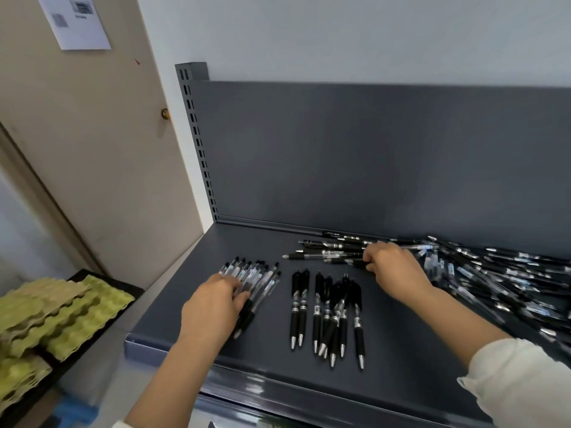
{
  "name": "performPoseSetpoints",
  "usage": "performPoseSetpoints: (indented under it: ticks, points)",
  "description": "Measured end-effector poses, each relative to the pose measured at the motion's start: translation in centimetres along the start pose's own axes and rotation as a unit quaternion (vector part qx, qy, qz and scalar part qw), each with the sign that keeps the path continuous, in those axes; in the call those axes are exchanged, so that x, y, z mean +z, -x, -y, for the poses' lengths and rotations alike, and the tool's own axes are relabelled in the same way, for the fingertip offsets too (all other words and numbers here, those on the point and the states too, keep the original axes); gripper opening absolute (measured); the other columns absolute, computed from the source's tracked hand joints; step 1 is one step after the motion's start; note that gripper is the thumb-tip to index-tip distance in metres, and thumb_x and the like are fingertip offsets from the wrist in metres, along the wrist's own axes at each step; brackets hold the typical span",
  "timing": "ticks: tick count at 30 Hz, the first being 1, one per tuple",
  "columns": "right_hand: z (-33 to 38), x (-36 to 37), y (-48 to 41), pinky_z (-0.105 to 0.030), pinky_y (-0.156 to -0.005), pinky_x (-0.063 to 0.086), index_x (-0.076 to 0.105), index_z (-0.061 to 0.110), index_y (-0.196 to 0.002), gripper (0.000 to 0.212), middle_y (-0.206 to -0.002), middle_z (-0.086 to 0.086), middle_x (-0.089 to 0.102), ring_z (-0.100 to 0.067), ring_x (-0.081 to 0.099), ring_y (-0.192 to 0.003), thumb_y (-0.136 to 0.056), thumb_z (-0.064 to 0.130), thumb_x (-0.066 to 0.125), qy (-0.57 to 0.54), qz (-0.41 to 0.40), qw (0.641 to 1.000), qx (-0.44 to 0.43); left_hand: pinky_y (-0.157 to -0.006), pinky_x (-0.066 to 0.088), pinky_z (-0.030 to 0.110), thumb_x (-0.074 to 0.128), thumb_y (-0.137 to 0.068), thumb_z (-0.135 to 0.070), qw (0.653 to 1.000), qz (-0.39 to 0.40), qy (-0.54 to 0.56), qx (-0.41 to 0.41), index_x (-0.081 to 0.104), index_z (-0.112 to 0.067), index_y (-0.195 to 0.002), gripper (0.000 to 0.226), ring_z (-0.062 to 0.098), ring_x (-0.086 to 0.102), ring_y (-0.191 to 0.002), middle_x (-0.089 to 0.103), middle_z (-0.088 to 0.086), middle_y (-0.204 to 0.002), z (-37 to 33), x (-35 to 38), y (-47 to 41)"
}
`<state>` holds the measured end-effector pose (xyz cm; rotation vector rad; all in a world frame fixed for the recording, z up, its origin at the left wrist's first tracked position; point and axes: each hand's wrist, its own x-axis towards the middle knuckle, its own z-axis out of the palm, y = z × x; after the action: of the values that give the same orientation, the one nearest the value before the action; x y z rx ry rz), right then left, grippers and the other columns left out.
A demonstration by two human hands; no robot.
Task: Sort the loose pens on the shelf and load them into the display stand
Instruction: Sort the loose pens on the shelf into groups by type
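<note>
On the dark grey shelf (401,350) lie three sets of pens. A fanned group of clear-barrelled pens (256,273) lies at the left, and my left hand (213,307) rests on its lower part with fingers laid over the barrels. A row of black pens (327,313) lies in the middle, tips toward me. A big loose heap of pens (509,288) covers the right side. Several more pens (327,250) lie crosswise near the back. My right hand (395,273) curls its fingers round a black pen at that spot. No display stand is in view.
The shelf's grey back panel (370,156) rises behind the pens, with a slotted upright (197,140) at its left. Green egg cartons (61,313) are stacked on a low surface at the left. A beige door (92,149) stands beyond them.
</note>
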<state>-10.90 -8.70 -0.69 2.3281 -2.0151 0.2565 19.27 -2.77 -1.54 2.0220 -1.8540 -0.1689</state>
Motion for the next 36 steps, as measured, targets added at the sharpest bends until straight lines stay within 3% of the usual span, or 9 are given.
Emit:
performPoseSetpoints:
  ticks: [4, 9, 12, 15, 19, 22, 26, 33, 36]
  points:
    - [0.7, -1.7, -0.1, -0.030, -0.080, 0.042, 0.061, 0.009, -0.108, 0.018, -0.098, -0.005, 0.061, -0.023, 0.053, -0.099, -0.090, 0.008, 0.057, -0.132, -0.076, 0.988, -0.034, -0.061, 0.048, 0.031, 0.054, -0.091, -0.044, 0.999, -0.018, -0.027, 0.018, 0.067, -0.020, -0.100, 0.028, 0.022, 0.057, -0.091, 0.054, 0.000, -0.096, -0.2, 0.0, -0.1]
    - [2.6, -5.2, -0.2, -0.003, -0.074, 0.039, 0.066, 0.012, -0.095, 0.011, -0.082, 0.005, 0.060, -0.010, 0.058, -0.076, -0.085, 0.008, 0.065, -0.313, -0.166, 0.935, -0.018, -0.067, 0.049, 0.030, 0.056, -0.089, -0.043, 0.992, -0.063, 0.069, 0.088, 0.069, -0.025, -0.104, 0.027, 0.014, 0.056, -0.094, 0.060, -0.006, -0.096, -2.6, -0.3, 0.2]
    - [3.8, -7.0, 0.1, -0.022, -0.074, 0.055, 0.062, 0.013, -0.085, 0.008, -0.079, -0.002, 0.068, -0.017, 0.067, -0.076, -0.085, 0.006, 0.066, -0.557, -0.134, 0.816, 0.074, -0.082, 0.048, 0.026, 0.059, -0.088, -0.041, 0.978, -0.050, 0.161, 0.118, 0.067, -0.023, -0.112, 0.031, 0.008, 0.056, -0.095, 0.063, -0.009, -0.101, -4.6, -0.6, 0.4]
    - [5.0, -8.0, 0.9, -0.021, -0.069, 0.057, 0.060, 0.006, -0.083, 0.005, -0.073, -0.007, 0.069, -0.015, 0.069, -0.072, -0.087, 0.003, 0.062, -0.704, -0.060, 0.695, 0.131, -0.088, 0.045, 0.015, 0.064, -0.086, -0.037, 0.955, -0.024, 0.277, 0.103, 0.059, -0.021, -0.124, 0.041, 0.003, 0.056, -0.102, 0.061, -0.010, -0.111, -6.3, -1.3, 0.3]
    - [6.5, -7.7, 2.0, -0.022, -0.070, 0.058, 0.061, 0.003, -0.084, 0.005, -0.075, -0.009, 0.070, -0.013, 0.069, -0.071, -0.088, 0.003, 0.060, -0.746, 0.016, 0.649, 0.146, -0.072, 0.043, 0.003, 0.069, -0.083, -0.030, 0.918, 0.013, 0.388, 0.078, 0.057, -0.031, -0.115, 0.035, -0.005, 0.061, -0.087, 0.063, -0.017, -0.101, -7.8, -2.4, 0.1]
    - [7.4, -6.9, 2.1, -0.023, -0.070, 0.058, 0.061, 0.005, -0.081, 0.006, -0.078, -0.008, 0.071, -0.015, 0.070, -0.075, -0.087, 0.004, 0.061, -0.755, 0.041, 0.640, 0.139, -0.069, 0.051, 0.015, 0.072, -0.082, -0.022, 0.912, -0.010, 0.400, 0.090, 0.066, -0.030, -0.091, 0.014, -0.003, 0.063, -0.073, 0.069, -0.015, -0.080, -7.9, -2.9, 0.2]
    - [7.0, -6.2, 1.9, -0.023, -0.072, 0.057, 0.065, 0.007, -0.091, 0.004, -0.091, -0.010, 0.071, -0.016, 0.069, -0.081, -0.088, 0.009, 0.063, -0.733, 0.022, 0.661, 0.162, -0.065, 0.050, 0.017, 0.077, -0.077, -0.017, 0.894, -0.035, 0.446, 0.038, 0.070, -0.026, -0.079, 0.012, 0.001, 0.063, -0.068, 0.071, -0.011, -0.072, -6.3, -3.3, -0.2]
    - [3.9, -3.7, 1.4, -0.026, -0.075, 0.054, 0.064, 0.007, -0.102, 0.016, -0.087, -0.005, 0.066, -0.016, 0.065, -0.082, -0.087, 0.005, 0.063, -0.614, -0.039, 0.762, 0.204, -0.081, 0.050, 0.022, 0.076, -0.075, -0.008, 0.772, -0.083, 0.627, -0.068, 0.067, -0.019, -0.089, 0.020, 0.009, 0.066, -0.080, 0.072, -0.004, -0.081, -2.8, -5.5, -1.7]
    - [1.7, -2.7, 1.3, -0.030, -0.080, 0.052, 0.066, 0.013, -0.097, 0.012, -0.088, -0.001, 0.067, -0.016, 0.063, -0.083, -0.085, 0.009, 0.065, -0.491, -0.080, 0.846, 0.192, -0.078, 0.054, 0.026, 0.073, -0.080, -0.013, 0.762, -0.098, 0.635, -0.077, 0.066, -0.021, -0.090, 0.015, 0.011, 0.068, -0.077, 0.072, -0.002, -0.080, -2.4, -5.6, -2.5]
